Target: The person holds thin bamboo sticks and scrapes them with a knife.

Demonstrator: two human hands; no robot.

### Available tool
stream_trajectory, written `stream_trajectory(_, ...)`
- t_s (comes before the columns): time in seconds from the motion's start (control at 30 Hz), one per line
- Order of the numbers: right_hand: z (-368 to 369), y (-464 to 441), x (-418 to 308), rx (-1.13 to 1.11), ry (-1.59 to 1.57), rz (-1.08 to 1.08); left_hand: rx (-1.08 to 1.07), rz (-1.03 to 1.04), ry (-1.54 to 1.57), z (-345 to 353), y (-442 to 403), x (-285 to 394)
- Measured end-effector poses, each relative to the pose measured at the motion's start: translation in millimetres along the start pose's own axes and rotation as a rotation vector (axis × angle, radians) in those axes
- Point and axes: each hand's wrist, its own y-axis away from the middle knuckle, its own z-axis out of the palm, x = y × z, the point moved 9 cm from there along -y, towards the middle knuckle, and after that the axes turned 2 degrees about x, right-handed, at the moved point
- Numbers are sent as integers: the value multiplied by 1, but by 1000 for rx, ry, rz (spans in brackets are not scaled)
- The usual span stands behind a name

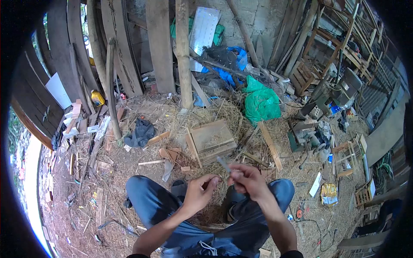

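Note:
My right hand (248, 181) is closed around a thin, pale, blade-like strip (223, 163). The strip points up and to the left, and its exact kind does not show. Just left of it, my left hand (200, 193) is pinched, thumb against fingers. Whatever it holds, if anything, is too small to make out. Both hands are raised between my bent knees, close but apart. Beyond them a wooden box or stack of boards (213, 135) lies on the straw-covered ground.
A green plastic bag (261, 103) rests behind the boards, near a wooden post (184, 56). To the left lies a dark crumpled bag (141, 132); a yellow bottle (97, 98) stands by the planks. A loose board (270, 146) and a cable (318, 228) are on the right.

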Motion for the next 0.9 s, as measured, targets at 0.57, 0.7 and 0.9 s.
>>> stream_trajectory(0.57,-12,-2,10,35,15,54,77,301,-278,6,13,48)
stream_trajectory(0.7,-78,-10,-24,237,-100,-113,42,259,-228,-9,19,40)
stream_trajectory(0.9,-32,3,-9,198,72,-33,32,91,-147,-3,8,6)
